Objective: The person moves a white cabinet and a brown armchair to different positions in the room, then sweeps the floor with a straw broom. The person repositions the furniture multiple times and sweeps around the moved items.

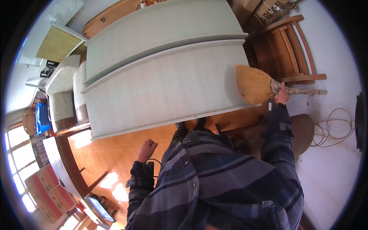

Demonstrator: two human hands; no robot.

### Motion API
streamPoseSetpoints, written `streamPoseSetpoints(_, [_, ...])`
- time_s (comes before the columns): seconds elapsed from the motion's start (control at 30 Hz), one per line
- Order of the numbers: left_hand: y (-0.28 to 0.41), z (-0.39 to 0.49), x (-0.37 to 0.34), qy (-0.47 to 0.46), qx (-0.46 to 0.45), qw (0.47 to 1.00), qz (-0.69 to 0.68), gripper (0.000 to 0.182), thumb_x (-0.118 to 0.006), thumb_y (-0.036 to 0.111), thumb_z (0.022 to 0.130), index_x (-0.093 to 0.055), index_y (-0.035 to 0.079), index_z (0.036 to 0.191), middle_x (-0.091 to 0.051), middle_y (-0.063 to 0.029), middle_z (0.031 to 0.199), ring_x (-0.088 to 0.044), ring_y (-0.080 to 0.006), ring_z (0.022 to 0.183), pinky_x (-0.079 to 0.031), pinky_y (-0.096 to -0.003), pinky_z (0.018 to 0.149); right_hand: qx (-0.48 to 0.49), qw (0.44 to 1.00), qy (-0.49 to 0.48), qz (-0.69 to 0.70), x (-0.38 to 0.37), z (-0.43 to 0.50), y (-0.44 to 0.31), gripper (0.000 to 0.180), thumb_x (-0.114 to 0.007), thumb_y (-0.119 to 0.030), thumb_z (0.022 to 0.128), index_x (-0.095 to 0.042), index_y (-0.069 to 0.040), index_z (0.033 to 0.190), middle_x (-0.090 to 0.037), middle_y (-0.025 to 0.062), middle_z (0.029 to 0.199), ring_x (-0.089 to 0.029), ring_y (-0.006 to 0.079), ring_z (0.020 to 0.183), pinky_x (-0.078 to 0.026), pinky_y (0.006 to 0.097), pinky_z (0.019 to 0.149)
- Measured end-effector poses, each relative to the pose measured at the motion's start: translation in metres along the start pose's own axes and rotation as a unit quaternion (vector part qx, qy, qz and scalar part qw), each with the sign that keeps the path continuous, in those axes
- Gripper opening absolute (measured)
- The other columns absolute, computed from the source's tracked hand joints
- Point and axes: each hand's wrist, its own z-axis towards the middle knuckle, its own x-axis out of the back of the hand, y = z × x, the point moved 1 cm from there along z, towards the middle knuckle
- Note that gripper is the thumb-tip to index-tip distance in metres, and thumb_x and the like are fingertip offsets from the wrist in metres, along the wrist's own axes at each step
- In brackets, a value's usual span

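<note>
My right hand (282, 94) grips a straw hand broom (253, 83) where its wrapped handle meets the bristles. The broom's fan of bristles points left, over the right end of the nearer long pale grey panel (166, 86); whether it touches the surface I cannot tell. A second pale panel (166, 31) lies parallel beyond it, with a narrow dark gap and raised edges between the two. My left hand (147, 150) hangs below the near panel's front edge, over the shiny orange-brown floor (120, 161). Its fingers are curled, and nothing shows in them.
A wooden chair (283, 53) stands against the wall on the right, near cardboard boxes (268, 14). Coiled cable (333, 128) lies by a brown rounded seat (302, 135). Pale-covered sofa seats (61, 106) and a blue basket (43, 118) are at the left.
</note>
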Motion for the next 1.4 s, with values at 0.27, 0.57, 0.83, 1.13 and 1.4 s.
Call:
streamPoseSetpoints(0.27, [-0.051,-0.023,-0.006,0.004,0.018,1.000,-0.021,0.039,-0.068,0.037,0.091,-0.071,-0.001,0.097,-0.073,-0.0214,0.091,-0.070,-0.0399,0.089,-0.053,-0.0472,0.078,0.582,0.586,-0.138,-0.546,0.037,0.031,0.019,0.055,-0.061,-0.026,0.095,-0.052,-0.003,0.144,-0.069,0.0173,0.127,-0.069,0.0348,0.101,-0.054,0.0490,0.084])
streamPoseSetpoints(0.57, [-0.127,-0.012,0.009,0.011,-0.008,0.999,-0.031,0.040,-0.068,0.040,0.090,-0.071,0.000,0.091,-0.073,-0.0218,0.091,-0.070,-0.0401,0.089,-0.053,-0.0488,0.078,0.155,0.980,-0.019,-0.124,0.031,-0.118,-0.032,0.056,-0.083,-0.043,0.082,-0.069,0.009,0.099,-0.069,0.0150,0.089,-0.062,0.0261,0.074,-0.054,0.0415,0.069])
streamPoseSetpoints(0.83, [-0.263,-0.011,0.060,0.040,-0.090,0.995,0.012,0.039,-0.066,0.040,0.090,-0.070,0.001,0.089,-0.070,-0.0226,0.089,-0.066,-0.0442,0.086,-0.051,-0.0528,0.076,0.239,0.958,-0.159,0.021,0.041,-0.402,-0.073,0.041,-0.084,-0.027,0.086,-0.067,0.008,0.101,-0.068,0.0125,0.095,-0.063,0.0213,0.078,-0.058,0.0410,0.069])
streamPoseSetpoints(1.13, [-0.447,-0.086,0.055,-0.001,-0.036,0.999,-0.033,0.046,-0.063,0.040,0.091,-0.070,-0.001,0.073,-0.069,-0.0238,0.077,-0.067,-0.0406,0.072,-0.052,-0.0500,0.069,0.343,0.897,-0.258,-0.103,0.049,-0.580,-0.009,0.054,-0.079,-0.018,0.090,-0.055,0.008,0.131,-0.064,0.0174,0.121,-0.063,0.0232,0.103,-0.053,0.0361,0.093])
streamPoseSetpoints(1.4, [-0.538,-0.196,-0.036,-0.083,0.184,0.938,-0.281,0.044,-0.063,0.038,0.094,-0.074,-0.002,0.080,-0.074,-0.0128,0.072,-0.073,-0.0240,0.071,-0.056,-0.0385,0.070,0.346,0.831,-0.414,-0.137,0.081,-0.735,0.071,0.055,-0.077,-0.016,0.091,-0.051,0.009,0.133,-0.061,0.0153,0.124,-0.058,0.0216,0.110,-0.045,0.0349,0.101])
